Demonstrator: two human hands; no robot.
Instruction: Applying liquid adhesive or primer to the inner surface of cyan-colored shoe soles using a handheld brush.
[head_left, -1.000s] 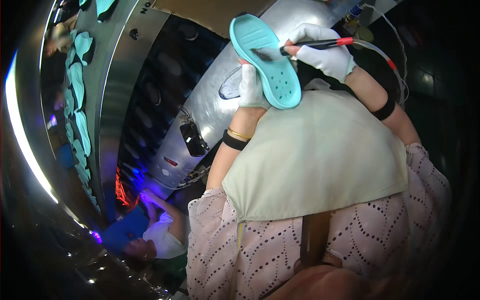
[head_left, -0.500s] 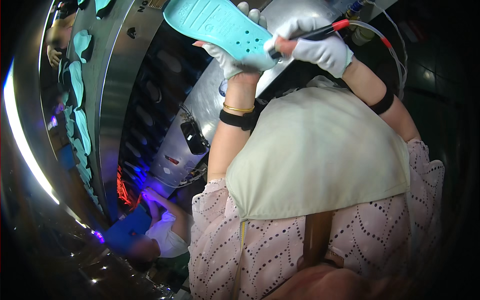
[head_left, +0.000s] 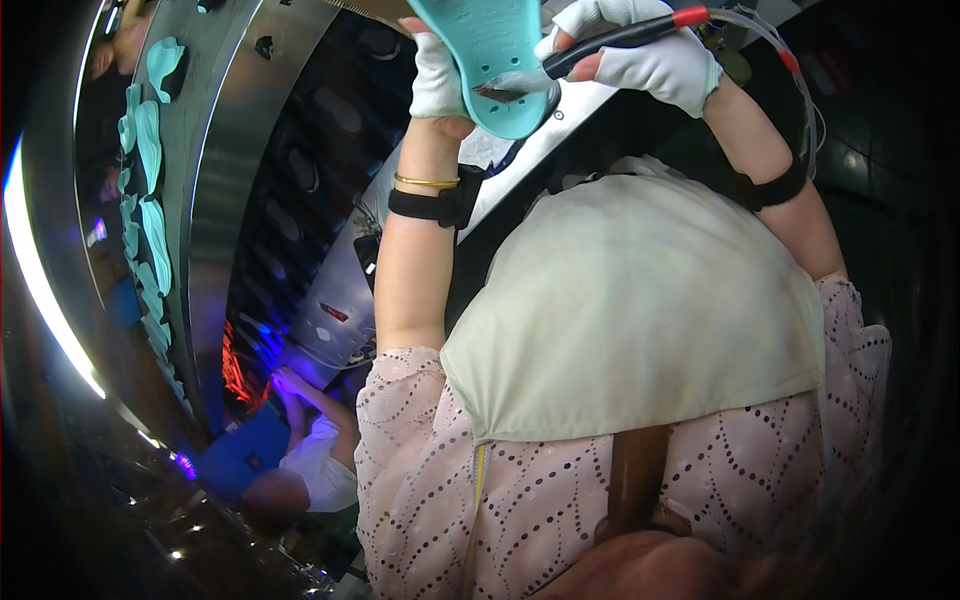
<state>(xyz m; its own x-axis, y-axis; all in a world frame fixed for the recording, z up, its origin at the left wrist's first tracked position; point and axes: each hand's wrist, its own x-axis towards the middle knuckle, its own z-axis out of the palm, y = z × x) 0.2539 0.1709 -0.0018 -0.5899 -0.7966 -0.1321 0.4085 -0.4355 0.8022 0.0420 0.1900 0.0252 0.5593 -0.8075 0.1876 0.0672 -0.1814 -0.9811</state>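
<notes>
At the top centre of the head view, a turquoise clog-shaped shoe sole [head_left: 488, 45] with small holes is held up, its far end cut off by the picture's edge. My left hand [head_left: 437, 82], in a white glove with bare fingertips, is closed on the sole's left side. My right hand [head_left: 645, 68], gloved likewise, grips a black pen-shaped tool [head_left: 612, 46] with a red band and a trailing clear tube. The tool's pointed metal tip [head_left: 512, 86] lies over the sole's near end, by the holes. Whether it touches I cannot tell.
On the left, a conveyor belt [head_left: 180, 225] carries a row of turquoise shoe pieces [head_left: 148, 140]. A metal worktable [head_left: 318, 300] holds a small red tool [head_left: 334, 313]. A co-worker in a white top [head_left: 328, 465] sits at the lower left. A tube [head_left: 750, 28] hangs at the upper right.
The sole has turned more upright and its far end has gone out of view. My left hand has moved left and up. The tool's tip now shows across the sole.
</notes>
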